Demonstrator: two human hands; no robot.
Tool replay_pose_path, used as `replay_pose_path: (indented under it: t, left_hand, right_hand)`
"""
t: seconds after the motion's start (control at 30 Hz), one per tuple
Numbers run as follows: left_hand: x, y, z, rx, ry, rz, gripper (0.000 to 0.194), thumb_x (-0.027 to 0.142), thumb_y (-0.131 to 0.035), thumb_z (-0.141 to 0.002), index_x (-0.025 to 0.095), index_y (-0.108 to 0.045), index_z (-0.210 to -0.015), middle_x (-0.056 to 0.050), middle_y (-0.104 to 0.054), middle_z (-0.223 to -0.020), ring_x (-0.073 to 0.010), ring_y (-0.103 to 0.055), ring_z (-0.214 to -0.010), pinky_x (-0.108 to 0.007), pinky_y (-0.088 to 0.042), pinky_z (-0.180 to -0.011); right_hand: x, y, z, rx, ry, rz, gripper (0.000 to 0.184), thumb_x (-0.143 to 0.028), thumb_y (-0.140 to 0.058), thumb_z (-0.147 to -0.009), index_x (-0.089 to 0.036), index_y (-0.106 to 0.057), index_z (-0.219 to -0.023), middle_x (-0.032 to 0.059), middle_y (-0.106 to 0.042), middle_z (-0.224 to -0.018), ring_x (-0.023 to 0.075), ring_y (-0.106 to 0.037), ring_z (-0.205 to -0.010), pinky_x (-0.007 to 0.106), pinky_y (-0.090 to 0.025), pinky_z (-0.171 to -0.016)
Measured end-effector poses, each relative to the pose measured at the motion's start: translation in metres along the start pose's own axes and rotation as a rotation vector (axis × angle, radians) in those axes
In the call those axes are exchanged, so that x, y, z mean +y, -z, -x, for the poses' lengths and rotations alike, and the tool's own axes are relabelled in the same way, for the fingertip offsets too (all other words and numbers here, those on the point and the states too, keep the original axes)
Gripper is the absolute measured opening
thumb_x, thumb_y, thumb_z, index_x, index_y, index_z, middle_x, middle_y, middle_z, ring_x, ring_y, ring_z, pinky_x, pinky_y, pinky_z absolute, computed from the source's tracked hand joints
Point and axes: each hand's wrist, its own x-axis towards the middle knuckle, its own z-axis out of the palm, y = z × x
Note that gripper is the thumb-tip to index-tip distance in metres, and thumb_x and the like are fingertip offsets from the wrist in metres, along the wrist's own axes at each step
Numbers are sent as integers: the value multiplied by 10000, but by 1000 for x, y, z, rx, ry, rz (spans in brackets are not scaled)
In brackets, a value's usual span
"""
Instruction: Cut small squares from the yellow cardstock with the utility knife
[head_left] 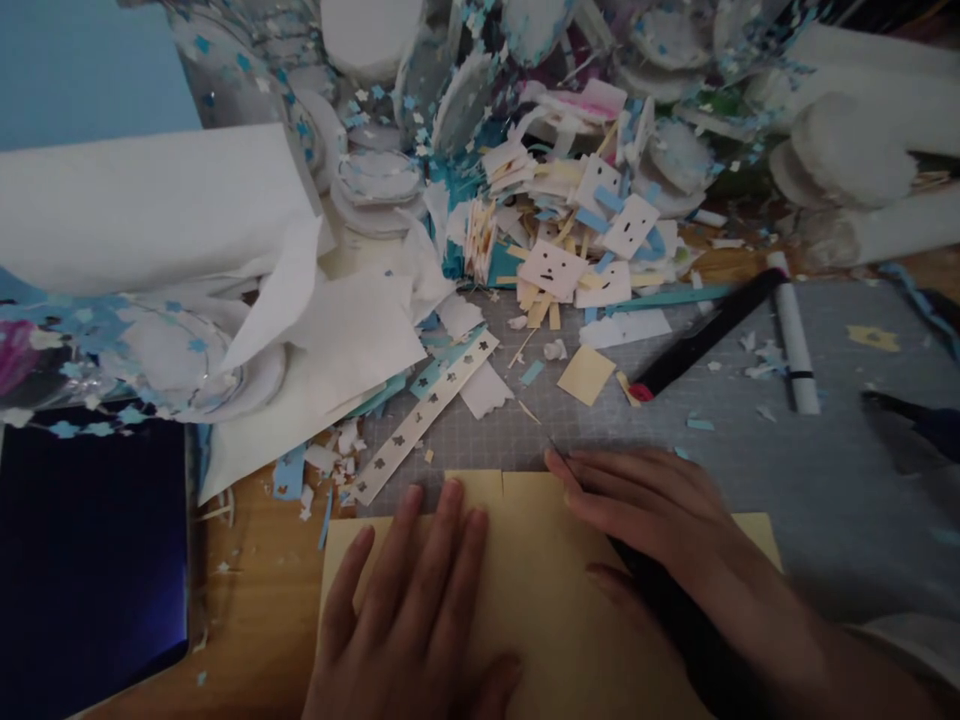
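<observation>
My left hand (409, 610) lies flat with fingers stretched out on a pale yellow sheet of paper (540, 600), pressing it onto the grey cutting mat (750, 470). My right hand (660, 520) is closed round a thin black craft knife (645, 570), index finger along it, its tip at the sheet's upper edge near a cut notch. The knife's handle runs back under my palm.
A heap of white, blue and yellow paper scraps, little paper faces (551, 268) and a punched strip (424, 415) fills the far side. A black tool (705, 335) and a white marker (793, 340) lie on the mat. A dark tablet (90, 560) sits at left.
</observation>
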Motion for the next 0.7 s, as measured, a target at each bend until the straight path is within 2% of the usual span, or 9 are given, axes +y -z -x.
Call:
replay_pose_path:
  t: [0.47,0.7]
  left_hand:
    - [5,-3,6,6,8,-20,698,582,-498,-852,126,-469,-1379,-100,-419,-1471,-278,-258,-1390,-394,-32,-1163]
    - [4,-3,6,9,-7,-18,702,587,-497,-849,122,-475,-1374,-105,-430,-1464,-282,-268,-1381,-389,-41,-1161]
  right_hand:
    - [1,-1,1,7,-14,8,351,-199,-553,-878,-235,-512,-1224,60,-604,-1286,226,-540,-1185,400,-370,-1016]
    - [2,-2,1,24,12,-26,367,-186,-572,-859,-216,-509,-1219,65,-572,-1305,217,-509,-1197,385,-356,-1023]
